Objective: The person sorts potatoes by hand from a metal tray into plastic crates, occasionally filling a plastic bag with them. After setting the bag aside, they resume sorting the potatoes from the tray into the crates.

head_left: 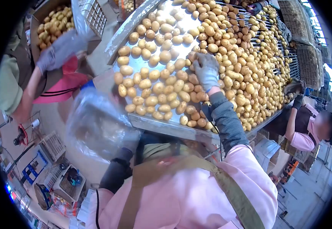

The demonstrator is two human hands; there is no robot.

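Note:
My right hand (207,69), in a grey glove, reaches over the potatoes on the metal sorting table (154,124). Its fingers curl down against a potato (192,56) at the left side of the hand; the fingertips are partly hidden. Low on the left, my gloved left hand (130,139) grips a clear plastic bag (93,124) beside the table's front corner. The bag hangs wide and is smeared by motion, so its contents cannot be made out. Loose potatoes (158,88) lie spread between my right hand and the table's left edge.
A co-worker's gloved hand (61,51) is at the left, near a box of potatoes (55,26). Another person (307,128) stands at the table's right side. A dense heap of potatoes (246,72) covers the rollers. Plastic crates (309,65) are stacked at the right.

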